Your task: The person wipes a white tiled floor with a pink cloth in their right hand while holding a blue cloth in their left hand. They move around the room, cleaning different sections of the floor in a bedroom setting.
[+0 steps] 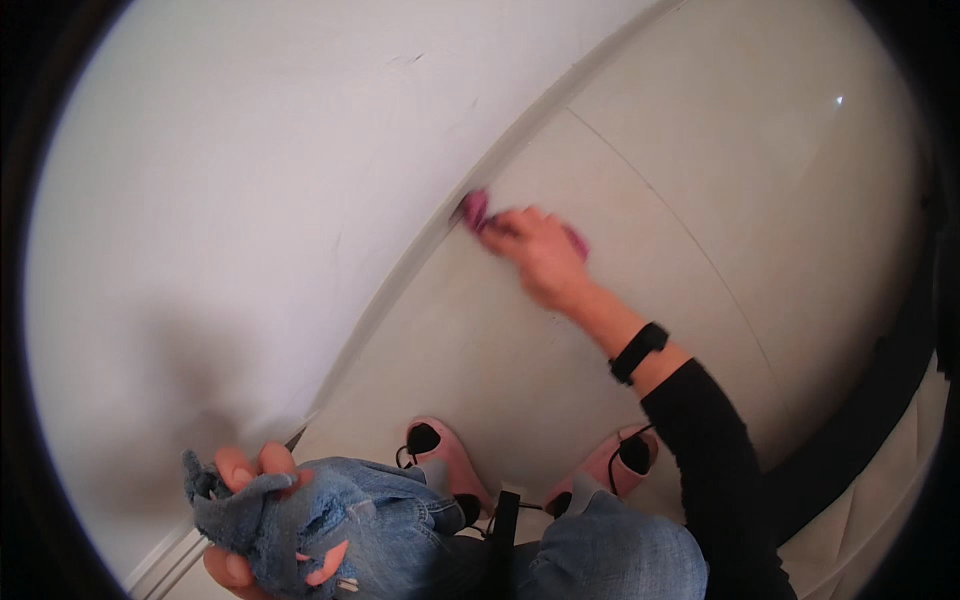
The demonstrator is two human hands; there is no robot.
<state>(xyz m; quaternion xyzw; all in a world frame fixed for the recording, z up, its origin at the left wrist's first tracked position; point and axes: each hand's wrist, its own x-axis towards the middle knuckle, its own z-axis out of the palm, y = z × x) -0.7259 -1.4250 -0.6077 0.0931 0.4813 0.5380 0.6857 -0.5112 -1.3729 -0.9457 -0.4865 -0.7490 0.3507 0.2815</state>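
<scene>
My right hand [544, 259] grips a magenta cloth [475, 210]. Part of this cloth touches the base of the wall at the light baseboard [420, 255], and another bit shows past the far side of my fingers. The hand is slightly blurred. At the lower left, my left hand [238, 471] holds a grey-blue cloth [236, 517] beside my knee in ripped jeans [405, 517]. Its fingertips show above and below the cloth, while the palm is hidden.
A white wall [240, 165] with faint scuffs rises on the left. Pale floor tiles [675, 135] run along it, crossed by a thin joint. My pink shoes [454, 457] stand near the wall. A black edge [855, 450] and a light quilted-looking surface [855, 517] lie at the right.
</scene>
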